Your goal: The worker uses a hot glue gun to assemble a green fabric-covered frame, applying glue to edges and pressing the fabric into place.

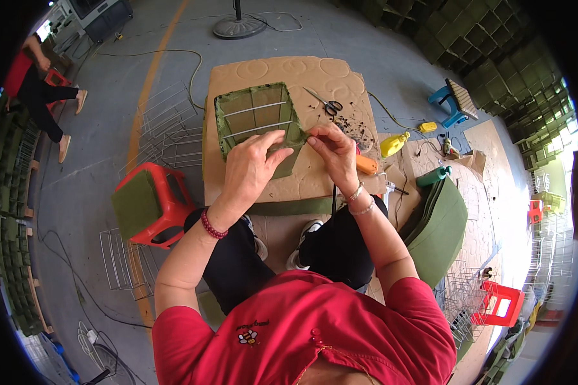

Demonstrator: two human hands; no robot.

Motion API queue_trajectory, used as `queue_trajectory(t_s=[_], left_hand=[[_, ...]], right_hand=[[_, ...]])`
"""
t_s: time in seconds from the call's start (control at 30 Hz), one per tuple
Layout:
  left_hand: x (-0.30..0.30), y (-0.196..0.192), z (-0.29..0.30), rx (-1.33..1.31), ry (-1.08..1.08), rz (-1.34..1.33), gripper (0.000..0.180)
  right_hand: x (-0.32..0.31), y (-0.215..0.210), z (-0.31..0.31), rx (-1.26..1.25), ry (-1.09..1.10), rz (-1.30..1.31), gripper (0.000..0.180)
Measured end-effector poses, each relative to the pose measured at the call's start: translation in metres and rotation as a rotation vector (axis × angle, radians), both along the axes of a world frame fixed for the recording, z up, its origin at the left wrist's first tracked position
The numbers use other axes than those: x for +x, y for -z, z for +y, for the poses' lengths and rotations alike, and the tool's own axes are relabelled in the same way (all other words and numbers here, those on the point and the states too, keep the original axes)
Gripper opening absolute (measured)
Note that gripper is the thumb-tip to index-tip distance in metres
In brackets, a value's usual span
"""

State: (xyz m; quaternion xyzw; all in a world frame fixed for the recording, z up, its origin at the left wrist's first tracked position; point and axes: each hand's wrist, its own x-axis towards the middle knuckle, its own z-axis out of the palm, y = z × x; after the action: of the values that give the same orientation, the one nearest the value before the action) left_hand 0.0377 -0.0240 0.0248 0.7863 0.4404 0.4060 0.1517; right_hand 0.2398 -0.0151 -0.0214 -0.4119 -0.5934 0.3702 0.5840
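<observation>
Dark lettering (pixel 253 323), a short line of small characters, stands on the left chest of a person's red shirt (pixel 366 324), seen from above. A cartoon bee (pixel 247 337) sits just beside the line, lower in the view, on the same cloth. Any print on the yellow bottle (pixel 394 145) or the green bottle (pixel 432 176), both at the person's right, is too small to read.
</observation>
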Motion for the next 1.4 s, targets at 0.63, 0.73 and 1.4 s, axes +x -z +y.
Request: queue_trajectory(t_s=[0.63,0.73,1.4], left_hand=[[-0.033,0.005,0.005,0.038,0.142,0.099,0.053],[-0.061,0.007,0.016,0.011,0.282,0.137,0.050],[-0.045,-0.022,0.017,-0.484,0.484,-0.118,0.027]], right_hand=[[0.001,-0.057,0.086,0.548,-0.341,-0.922,0.042],[0.007,-0.057,0.068,0.552,-0.347,-1.029,0.043],[-0.025,-0.026,0.108,-0.017,-0.177,-0.661,0.038]])
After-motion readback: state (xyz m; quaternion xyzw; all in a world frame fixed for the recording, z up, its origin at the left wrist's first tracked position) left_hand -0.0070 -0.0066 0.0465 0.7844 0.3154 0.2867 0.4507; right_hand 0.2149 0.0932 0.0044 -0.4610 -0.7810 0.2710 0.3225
